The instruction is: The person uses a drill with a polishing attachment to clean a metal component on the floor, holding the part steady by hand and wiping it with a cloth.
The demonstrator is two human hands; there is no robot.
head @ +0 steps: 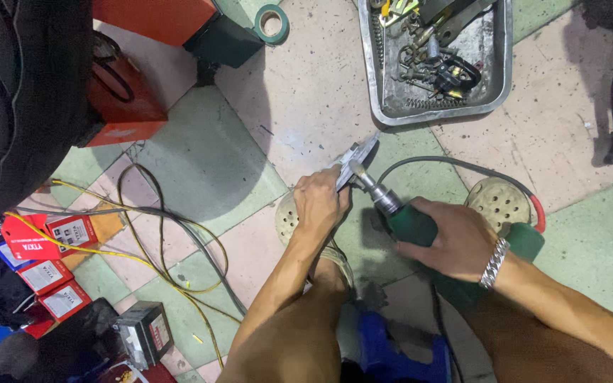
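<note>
Metal plate pinched in left hand grip; right hand grip wrapped around green power tool, tip touching plate.

Bare forearms and knees, a silver chain bracelet on the right wrist.

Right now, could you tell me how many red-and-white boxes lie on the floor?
4 visible: one by the tyre, one right of it, one lower, one lowest. Dark clutter may hide more.

Single head-worn view, looking steeply down, close above both hands, tiled floor filling frame
</note>
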